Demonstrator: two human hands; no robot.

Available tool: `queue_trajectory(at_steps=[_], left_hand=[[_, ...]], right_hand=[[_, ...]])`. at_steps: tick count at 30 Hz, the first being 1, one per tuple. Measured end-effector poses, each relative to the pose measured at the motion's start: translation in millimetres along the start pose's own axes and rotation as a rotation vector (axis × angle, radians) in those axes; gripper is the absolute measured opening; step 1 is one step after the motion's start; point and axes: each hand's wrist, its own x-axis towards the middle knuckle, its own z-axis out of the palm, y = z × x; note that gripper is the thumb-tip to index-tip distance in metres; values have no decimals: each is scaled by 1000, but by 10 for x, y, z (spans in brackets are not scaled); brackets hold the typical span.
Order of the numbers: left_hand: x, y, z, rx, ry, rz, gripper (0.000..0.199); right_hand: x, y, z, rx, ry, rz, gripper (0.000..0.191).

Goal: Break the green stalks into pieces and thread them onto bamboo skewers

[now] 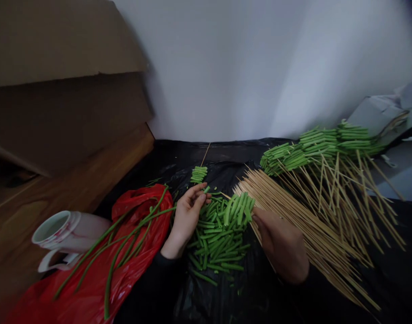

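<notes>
My right hand [280, 243] is closed round a thin bamboo skewer, whose tip [226, 196] pokes out to the left. Threaded side by side on it is a row of cut long bean pieces [239, 209]. My left hand [189, 215] pinches one short green bean piece [206, 190] between thumb and fingers, a little left of that tip. Beneath both hands lies a loose pile of cut bean pieces [219, 252]. Beyond my left hand, a separate skewer of bean pieces [199, 173] rests on the black plastic sheet [226, 157].
Bare bamboo skewers [293, 211] lie in a bundle at right, beside stacked filled skewers [317, 146]. A red plastic bag [141, 265] with long green stems [116, 252] lies left, next to a white mug [76, 231] on its side. A cardboard box [67, 108] stands behind.
</notes>
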Motion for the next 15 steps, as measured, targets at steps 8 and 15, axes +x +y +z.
queue_trajectory(at_steps=[8,15], left_hand=[[-29,50,53,-538,-139,-438,33],[-68,38,87,-504,-133,-449,31]], right_hand=[[6,-46,-24,-154,-24,-37,22],[-14,-40,2,-118,-42,-43,22]])
